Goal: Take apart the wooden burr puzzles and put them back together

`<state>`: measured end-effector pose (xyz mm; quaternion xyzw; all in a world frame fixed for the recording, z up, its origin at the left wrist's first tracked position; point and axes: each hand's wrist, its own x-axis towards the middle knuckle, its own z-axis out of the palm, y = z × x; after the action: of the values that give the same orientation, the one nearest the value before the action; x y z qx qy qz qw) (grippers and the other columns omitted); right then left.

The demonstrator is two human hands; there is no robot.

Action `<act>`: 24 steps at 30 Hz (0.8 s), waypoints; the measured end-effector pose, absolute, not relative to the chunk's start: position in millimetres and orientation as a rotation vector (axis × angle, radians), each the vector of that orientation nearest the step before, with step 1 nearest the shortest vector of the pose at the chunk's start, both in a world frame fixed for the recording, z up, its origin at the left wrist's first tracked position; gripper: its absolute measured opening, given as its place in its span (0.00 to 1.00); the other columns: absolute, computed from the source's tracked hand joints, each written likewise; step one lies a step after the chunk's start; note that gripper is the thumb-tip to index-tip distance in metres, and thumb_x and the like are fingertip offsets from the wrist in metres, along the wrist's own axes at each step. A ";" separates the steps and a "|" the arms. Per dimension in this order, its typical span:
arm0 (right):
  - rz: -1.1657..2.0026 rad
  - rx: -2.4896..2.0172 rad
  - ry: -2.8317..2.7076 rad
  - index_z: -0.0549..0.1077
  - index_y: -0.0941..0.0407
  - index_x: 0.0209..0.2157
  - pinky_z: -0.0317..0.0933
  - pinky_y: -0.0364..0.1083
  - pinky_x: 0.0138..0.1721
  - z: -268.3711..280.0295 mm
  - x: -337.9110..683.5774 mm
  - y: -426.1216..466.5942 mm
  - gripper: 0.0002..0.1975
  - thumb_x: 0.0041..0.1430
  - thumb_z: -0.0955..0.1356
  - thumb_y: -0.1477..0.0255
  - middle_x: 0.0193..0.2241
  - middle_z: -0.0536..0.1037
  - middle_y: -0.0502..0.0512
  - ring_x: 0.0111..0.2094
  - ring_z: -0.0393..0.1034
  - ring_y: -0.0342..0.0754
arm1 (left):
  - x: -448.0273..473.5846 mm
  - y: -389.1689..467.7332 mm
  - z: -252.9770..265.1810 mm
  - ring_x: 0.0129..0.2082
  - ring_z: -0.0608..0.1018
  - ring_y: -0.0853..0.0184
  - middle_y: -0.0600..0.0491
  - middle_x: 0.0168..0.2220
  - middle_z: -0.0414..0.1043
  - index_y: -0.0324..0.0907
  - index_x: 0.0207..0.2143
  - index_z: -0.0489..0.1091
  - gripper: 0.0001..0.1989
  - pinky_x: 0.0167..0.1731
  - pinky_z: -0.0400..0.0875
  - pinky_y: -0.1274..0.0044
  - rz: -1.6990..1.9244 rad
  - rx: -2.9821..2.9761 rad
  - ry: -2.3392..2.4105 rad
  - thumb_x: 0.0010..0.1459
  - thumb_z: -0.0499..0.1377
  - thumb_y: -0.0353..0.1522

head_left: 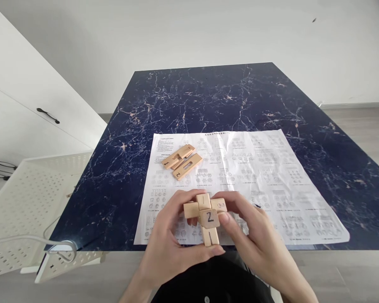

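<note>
Here it is, the wooden cross (210, 219) held up in front of my body at the near edge of the table (189, 101), my left hand (172, 237) closed on it from upper end to lower, thumb beneath, and my right hand (255, 233) pinching the arm marked 3, most of my fingertips lost behind the wood! Beyond, loose wooden pieces (188, 166) lie on the creased sheet (255, 181), its print too small to read, its near edge partly covered by my hands.
</note>
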<state>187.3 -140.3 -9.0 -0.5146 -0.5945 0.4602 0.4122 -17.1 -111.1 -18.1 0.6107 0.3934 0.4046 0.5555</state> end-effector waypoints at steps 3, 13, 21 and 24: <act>0.869 -1.248 -1.692 0.73 0.52 0.44 0.65 0.46 0.32 -11.8 188.7 -135.3 0.10 0.78 0.67 0.61 0.34 0.77 0.52 0.31 0.72 0.47 | -20.8 -108.5 -19.4 0.46 0.81 0.58 0.51 0.50 0.76 0.56 0.61 0.75 0.36 0.48 0.79 0.68 0.941 1.407 0.819 0.51 0.80 0.43; 1.221 -1.171 -1.582 0.56 0.52 0.25 0.46 0.47 0.25 -8.3 181.2 -137.6 0.27 0.78 0.63 0.55 0.21 0.59 0.46 0.22 0.52 0.44 | -25.4 -109.8 -18.6 0.45 0.80 0.57 0.49 0.49 0.77 0.57 0.62 0.75 0.38 0.47 0.80 0.66 0.974 1.522 0.779 0.50 0.79 0.50; 1.677 -1.143 -1.238 0.58 0.53 0.25 0.44 0.46 0.22 7.3 175.9 -143.3 0.31 0.77 0.61 0.47 0.21 0.54 0.44 0.20 0.45 0.40 | -22.5 -113.1 -17.3 0.39 0.79 0.60 0.51 0.45 0.80 0.57 0.62 0.75 0.41 0.37 0.79 0.72 1.122 1.813 0.860 0.48 0.80 0.51; 1.609 -1.179 -1.318 0.61 0.54 0.24 0.49 0.46 0.25 9.7 180.3 -145.3 0.31 0.77 0.61 0.47 0.20 0.60 0.46 0.21 0.53 0.41 | -22.4 -113.4 -17.8 0.40 0.79 0.60 0.51 0.46 0.79 0.57 0.63 0.74 0.40 0.39 0.79 0.71 1.085 1.843 0.865 0.50 0.79 0.51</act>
<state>180.3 -145.3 9.7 -0.4587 -0.5128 0.6262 0.3667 -22.4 -113.4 -17.8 0.7302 0.3428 0.4298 0.4055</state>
